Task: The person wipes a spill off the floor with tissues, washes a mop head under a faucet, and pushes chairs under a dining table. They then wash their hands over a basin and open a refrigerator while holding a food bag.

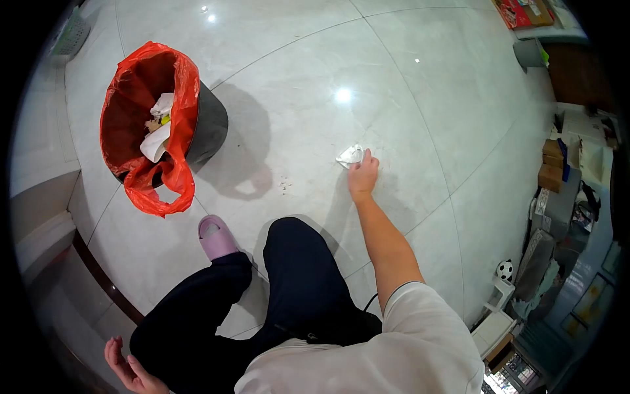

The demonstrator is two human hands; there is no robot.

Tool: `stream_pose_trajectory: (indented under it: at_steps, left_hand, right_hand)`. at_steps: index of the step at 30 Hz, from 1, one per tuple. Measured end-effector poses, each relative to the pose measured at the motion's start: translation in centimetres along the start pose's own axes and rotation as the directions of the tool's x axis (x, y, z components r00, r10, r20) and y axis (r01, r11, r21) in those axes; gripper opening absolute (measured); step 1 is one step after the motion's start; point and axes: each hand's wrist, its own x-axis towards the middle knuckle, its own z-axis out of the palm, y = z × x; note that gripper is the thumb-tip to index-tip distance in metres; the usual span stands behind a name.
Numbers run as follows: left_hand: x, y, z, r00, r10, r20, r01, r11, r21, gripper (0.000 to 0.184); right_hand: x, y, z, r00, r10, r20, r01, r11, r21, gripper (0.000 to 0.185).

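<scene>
Single view, head-worn; lens looks forward and steeply down over the wearer's own body; white shirt (361,368) nearest, along bottom edge; tiled floor (302,79) spans the middle; right hand (363,178) farther out, right of centre; left hand (135,373) cut by the bottom edge, at left; bin (213,125) at upper left, seen into from above; field wide, floor seams (449,196) bowed, sides darkening in curves.

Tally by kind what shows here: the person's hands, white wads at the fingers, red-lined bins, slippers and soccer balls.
Hands: 2 (left hand, right hand)
White wad: 1
Red-lined bin: 1
Pink slipper: 1
Soccer ball: 1
Total: 6
</scene>
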Motion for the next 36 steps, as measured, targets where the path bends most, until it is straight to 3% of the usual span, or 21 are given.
stream_pose_trajectory:
  at_steps: [1, 5, 8, 10, 13, 14, 15, 16, 18, 19, 21, 22, 24, 25, 27, 28, 30, 32, 33, 34, 36]
  left_hand:
    - [0.0, -0.2, 0.0, 1.000, 0.000, 0.003, 0.000, 1.000, -0.003, 0.033]
    - [0.0, -0.5, 0.0, 0.999, -0.028, 0.018, 0.029, 0.999, -0.036, 0.031]
    - [0.2, -0.4, 0.0, 0.999, -0.026, 0.033, 0.028, 0.999, -0.040, 0.031]
    - [0.3, -0.2, 0.0, 0.999, -0.025, 0.035, 0.027, 0.999, -0.040, 0.030]
    - [0.7, 0.4, 0.3, 0.999, -0.011, 0.048, 0.013, 0.999, -0.041, 0.030]
    - [0.7, 0.5, 0.4, 0.999, -0.016, 0.047, 0.017, 0.999, -0.035, 0.030]
    - [0.8, 0.6, 0.5, 0.999, -0.021, 0.044, 0.022, 0.999, -0.029, 0.030]
    - [0.9, 0.6, 0.5, 0.999, -0.018, 0.043, 0.019, 0.999, -0.031, 0.030]
    - [1.1, 0.5, 0.4, 0.997, -0.035, 0.065, 0.039, 0.997, -0.060, 0.030]
    - [1.0, 0.3, 0.3, 0.997, -0.037, 0.062, 0.041, 0.997, -0.059, 0.030]
    - [0.8, -0.1, 0.0, 0.996, -0.008, 0.085, 0.011, 0.999, -0.041, 0.029]
    - [0.8, 0.0, 0.0, 0.996, -0.010, 0.087, 0.013, 0.999, -0.036, 0.029]
    - [0.7, 0.7, 0.0, 0.994, -0.030, 0.107, 0.031, 1.000, 0.000, 0.029]
    - [0.9, 1.0, 0.2, 0.994, -0.033, 0.107, 0.033, 0.999, 0.004, 0.029]
    - [1.6, 2.0, 0.7, 0.992, -0.021, 0.128, 0.009, 0.995, 0.098, 0.032]
    - [2.7, 3.6, 1.3, 0.992, -0.022, 0.125, 0.010, 0.995, 0.097, 0.032]
    - [6.4, 8.0, 3.2, 0.853, -0.107, 0.510, 0.020, 0.984, 0.175, 0.038]
    - [8.7, 10.5, 7.2, 0.801, -0.058, 0.596, 0.130, 0.988, -0.079, 0.038]
    - [10.3, 10.4, 10.0, 0.706, 0.210, 0.676, -0.014, 0.959, -0.283, 0.036]
    - [12.0, 11.5, 12.0, 0.534, 0.201, 0.821, -0.011, 0.973, -0.232, 0.037]
    - [13.3, 10.9, 18.5, 0.488, 0.227, 0.843, 0.058, 0.955, -0.290, 0.042]
  right_hand:
    - [-0.3, -1.5, -0.3, 1.000, 0.001, -0.002, -0.001, 1.000, -0.004, 0.046]
    - [-1.5, -3.8, 0.1, 0.971, -0.224, 0.078, 0.237, 0.943, -0.234, 0.052]
    - [-0.9, -3.4, 1.7, 0.972, -0.140, 0.190, 0.160, 0.982, -0.098, 0.044]
    - [-1.4, -5.4, 3.1, 0.966, 0.145, 0.213, -0.180, 0.972, 0.151, 0.033]
    - [-4.1, -8.5, 4.4, 0.970, 0.163, 0.182, -0.203, 0.952, 0.231, 0.025]
    - [-5.2, -8.6, 5.0, 0.967, -0.107, 0.231, 0.051, 0.971, 0.234, 0.024]
    - [-5.5, -9.2, 4.6, 0.888, -0.367, 0.276, 0.302, 0.920, 0.251, 0.023]
    - [-5.1, -9.4, 4.0, 0.889, -0.367, 0.273, 0.303, 0.920, 0.251, 0.023]
    - [-4.0, -9.2, 2.4, 0.817, -0.515, 0.259, 0.417, 0.838, 0.352, 0.022]
    - [-1.8, -7.7, 2.6, 0.818, -0.564, 0.116, 0.513, 0.805, 0.297, 0.027]
    - [3.3, -4.4, 2.5, 0.940, -0.342, -0.015, 0.334, 0.909, 0.248, 0.023]
    - [5.9, -2.6, 2.7, 0.972, -0.219, -0.079, 0.228, 0.965, 0.130, 0.021]
    - [8.4, -2.2, 1.8, 0.997, 0.036, -0.069, -0.028, 0.993, 0.111, 0.022]
    - [7.6, -2.6, 2.4, 0.997, 0.037, -0.065, -0.030, 0.993, 0.112, 0.022]
    - [4.3, -4.4, 4.5, 0.949, -0.314, -0.010, 0.314, 0.949, 0.018, 0.023]
    - [1.8, -6.5, 4.5, 0.937, -0.338, 0.089, 0.329, 0.939, 0.098, 0.024]
    - [-3.1, -9.4, 4.1, 0.882, -0.406, 0.239, 0.345, 0.902, 0.260, 0.027]
    - [-3.7, -10.0, 4.1, 0.843, -0.455, 0.288, 0.353, 0.871, 0.342, 0.027]
    - [-3.2, -9.9, 4.1, 0.822, -0.487, 0.297, 0.373, 0.853, 0.365, 0.028]
    - [-2.3, -9.7, 4.0, 0.799, -0.518, 0.305, 0.393, 0.834, 0.388, 0.028]
    - [3.9, -9.5, 5.4, 0.889, -0.440, 0.127, 0.393, 0.875, 0.283, 0.027]
